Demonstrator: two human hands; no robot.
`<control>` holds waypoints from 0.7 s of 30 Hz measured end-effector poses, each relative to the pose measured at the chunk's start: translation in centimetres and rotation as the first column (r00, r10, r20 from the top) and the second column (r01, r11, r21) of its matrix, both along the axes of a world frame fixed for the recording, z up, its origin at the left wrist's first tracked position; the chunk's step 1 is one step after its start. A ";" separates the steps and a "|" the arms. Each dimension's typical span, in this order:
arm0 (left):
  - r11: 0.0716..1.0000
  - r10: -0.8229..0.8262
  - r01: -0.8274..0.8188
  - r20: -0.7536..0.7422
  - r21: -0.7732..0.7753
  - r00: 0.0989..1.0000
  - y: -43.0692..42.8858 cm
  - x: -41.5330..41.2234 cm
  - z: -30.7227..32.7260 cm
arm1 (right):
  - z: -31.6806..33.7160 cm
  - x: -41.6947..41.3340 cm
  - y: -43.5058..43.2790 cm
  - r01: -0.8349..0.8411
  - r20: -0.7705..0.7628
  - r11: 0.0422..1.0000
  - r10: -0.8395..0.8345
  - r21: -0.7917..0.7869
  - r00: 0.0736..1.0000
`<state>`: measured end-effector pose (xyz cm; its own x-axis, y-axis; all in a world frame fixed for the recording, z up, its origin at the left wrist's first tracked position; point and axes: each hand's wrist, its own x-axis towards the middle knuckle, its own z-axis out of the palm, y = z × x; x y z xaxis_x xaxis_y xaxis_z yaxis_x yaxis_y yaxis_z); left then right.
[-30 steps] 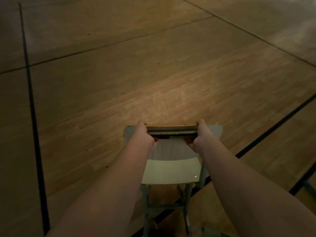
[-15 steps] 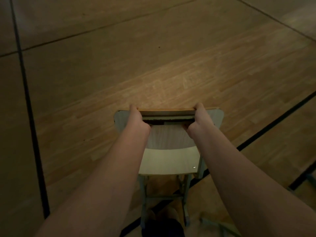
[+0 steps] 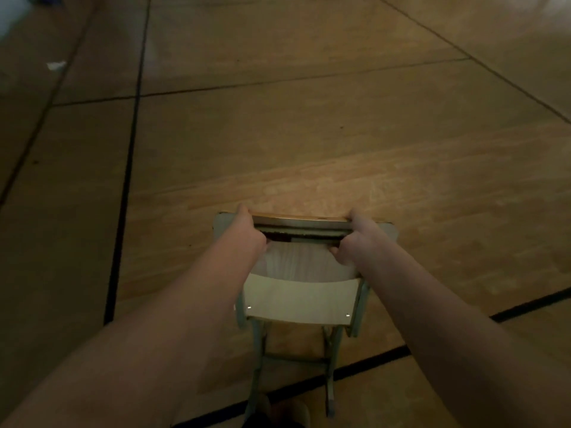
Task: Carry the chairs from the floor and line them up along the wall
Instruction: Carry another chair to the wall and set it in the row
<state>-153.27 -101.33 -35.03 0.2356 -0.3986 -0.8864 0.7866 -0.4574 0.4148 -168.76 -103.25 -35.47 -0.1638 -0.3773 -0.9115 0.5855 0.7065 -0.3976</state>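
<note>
Since the earlier frame the floor lines had slid under us and a white scrap (image 3: 56,65) had come into view far left; our grip on the chair (image 3: 301,291) looked unchanged. We held it out in front, apparently lifted, seat edge away from us, backrest toward us, legs hanging down over a black court line (image 3: 364,367). Our left hand (image 3: 248,234) was wrapped shut over the seat's front edge on the left, our right hand (image 3: 355,237) clamped the same edge on the right, fingers curled underneath. Wooden floor (image 3: 340,134) all around, no wall visible yet. Risks, as we judged them: the legs swinging into our shins or feet just below; grip slipping on the thin edge; dim light hiding that scrap underfoot.
</note>
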 end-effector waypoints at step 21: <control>0.813 0.562 -0.574 -0.123 -0.099 0.818 9.1 33.4 12.2 | 12.6 36.2 -1.9 -0.504 -0.037 0.845 0.506 -0.178 0.862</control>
